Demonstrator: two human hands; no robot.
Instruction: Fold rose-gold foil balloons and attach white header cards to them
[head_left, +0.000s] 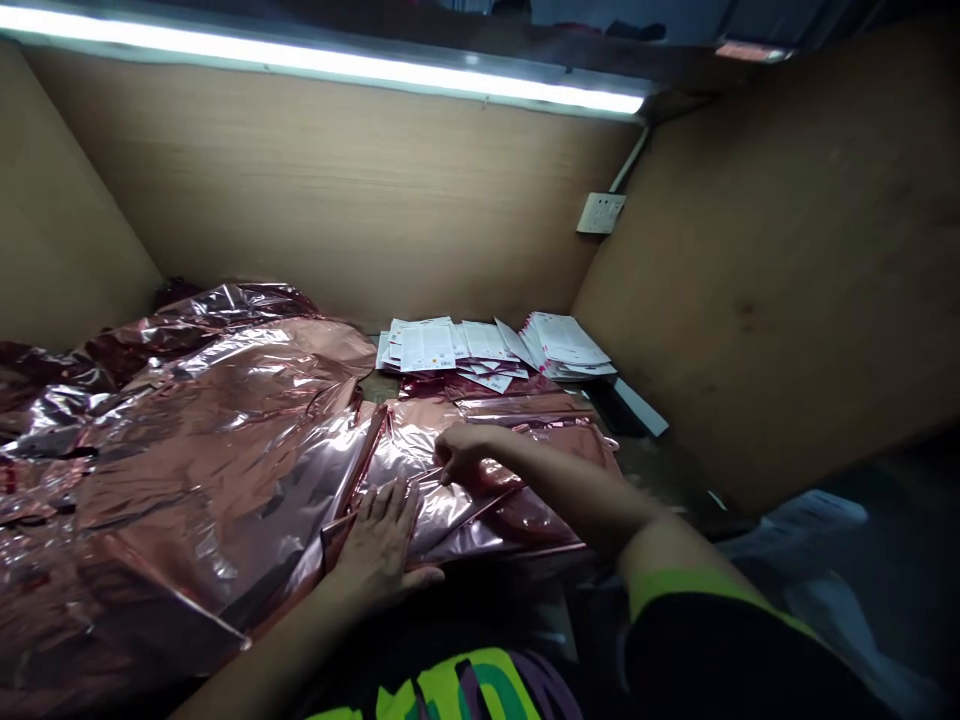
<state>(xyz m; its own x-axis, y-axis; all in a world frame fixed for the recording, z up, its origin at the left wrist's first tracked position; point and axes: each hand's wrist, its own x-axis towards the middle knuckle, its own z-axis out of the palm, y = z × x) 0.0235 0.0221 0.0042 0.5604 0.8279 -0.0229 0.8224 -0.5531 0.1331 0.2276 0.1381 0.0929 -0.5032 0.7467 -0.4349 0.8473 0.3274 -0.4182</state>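
Note:
My left hand [384,535] lies flat on the near edge of a shiny pink foil sheet [420,430], its fingers stretched out and slightly apart. Farther forward and to the right, my right hand [463,448] is closed, its fingers curled down against the same folded foil. Whether a bit of foil is pinched in those fingers is hidden. A large, wrinkled spread of pink foil [225,450] covers the left side of the table and reaches up to my left hand.
White printed cards [427,345] lie in loose piles behind the foil, beside a thicker stack [566,340]. A dark flat object [616,408] sits right of them. Wooden panels [337,190] enclose the table, with a socket [601,212] and tube light [337,65]. Clear plastic [810,520] is at right.

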